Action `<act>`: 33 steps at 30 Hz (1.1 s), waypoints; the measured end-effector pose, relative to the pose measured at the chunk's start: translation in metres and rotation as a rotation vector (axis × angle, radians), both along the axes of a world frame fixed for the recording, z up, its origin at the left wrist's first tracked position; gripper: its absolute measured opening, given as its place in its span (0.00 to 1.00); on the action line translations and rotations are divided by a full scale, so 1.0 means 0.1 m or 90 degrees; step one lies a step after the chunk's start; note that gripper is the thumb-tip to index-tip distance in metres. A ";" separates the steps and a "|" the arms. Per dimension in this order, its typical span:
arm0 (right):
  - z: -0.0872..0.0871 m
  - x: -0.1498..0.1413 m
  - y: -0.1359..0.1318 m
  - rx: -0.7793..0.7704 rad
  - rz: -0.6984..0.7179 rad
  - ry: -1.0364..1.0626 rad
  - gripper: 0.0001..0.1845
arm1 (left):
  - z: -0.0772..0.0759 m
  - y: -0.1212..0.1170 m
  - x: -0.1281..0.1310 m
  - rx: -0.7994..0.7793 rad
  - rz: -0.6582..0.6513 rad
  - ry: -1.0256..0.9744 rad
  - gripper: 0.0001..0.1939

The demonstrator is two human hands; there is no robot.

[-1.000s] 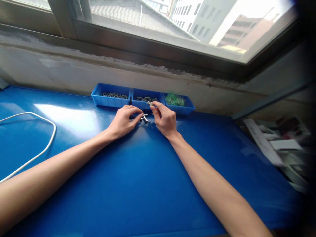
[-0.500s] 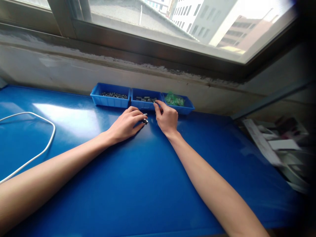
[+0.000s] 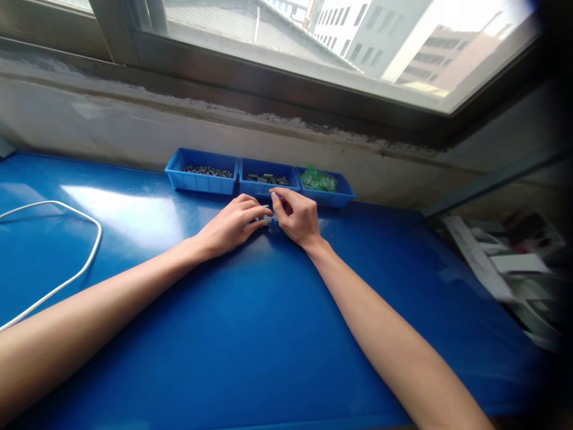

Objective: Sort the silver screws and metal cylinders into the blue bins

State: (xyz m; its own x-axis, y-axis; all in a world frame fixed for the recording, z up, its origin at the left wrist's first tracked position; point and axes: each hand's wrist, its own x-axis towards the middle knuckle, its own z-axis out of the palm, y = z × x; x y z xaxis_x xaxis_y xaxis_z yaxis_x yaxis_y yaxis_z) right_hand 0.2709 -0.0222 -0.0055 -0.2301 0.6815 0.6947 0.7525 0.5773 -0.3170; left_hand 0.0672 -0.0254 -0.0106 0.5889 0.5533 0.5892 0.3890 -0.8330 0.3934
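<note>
My left hand (image 3: pixel 233 224) rests low over the blue tabletop, its thumb and fingers closed round small grey metal pieces (image 3: pixel 267 220) that stick out past the fingertips. Just to its right is my right hand (image 3: pixel 297 216), with thumb and index finger pinched close together. Anything between those fingertips is too small to make out. Behind both hands stands the middle blue bin (image 3: pixel 268 186), which holds several short grey metal pieces (image 3: pixel 268 178). The exact kind of these pieces cannot be told.
The left blue bin (image 3: pixel 201 181) holds many small dark grey parts. In the right blue bin (image 3: pixel 333 196) lies a green plastic bag (image 3: pixel 317 178). A white cable (image 3: pixel 92 254) curves over the table (image 3: pixel 242 346) at left. White items (image 3: pixel 519 263) are piled at right. A window is behind.
My right hand has moved slightly left, from the middle bin's front edge towards the left hand. The left hand stays nearly in place, still on the grey metal pieces.
</note>
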 end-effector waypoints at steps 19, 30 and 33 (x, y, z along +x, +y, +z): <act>0.01 0.01 -0.06 -0.059 0.092 -0.149 0.18 | 0.10 0.08 -0.09 -0.437 0.063 -0.338 0.23; 0.01 0.02 -0.02 -0.024 -0.046 -0.063 0.21 | 0.09 0.04 -0.03 -0.273 0.168 -0.211 0.16; 0.01 0.05 0.01 -0.015 -0.201 -0.004 0.22 | 0.08 0.01 -0.02 -0.175 0.205 -0.106 0.12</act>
State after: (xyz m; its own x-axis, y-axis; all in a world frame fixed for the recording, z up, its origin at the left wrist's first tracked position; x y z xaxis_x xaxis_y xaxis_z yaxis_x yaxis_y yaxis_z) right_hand 0.2754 -0.0208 -0.0046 -0.0092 0.7361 0.6768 0.8954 0.3073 -0.3221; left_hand 0.0648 -0.0246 -0.0025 0.2708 0.8421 0.4663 0.5241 -0.5353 0.6624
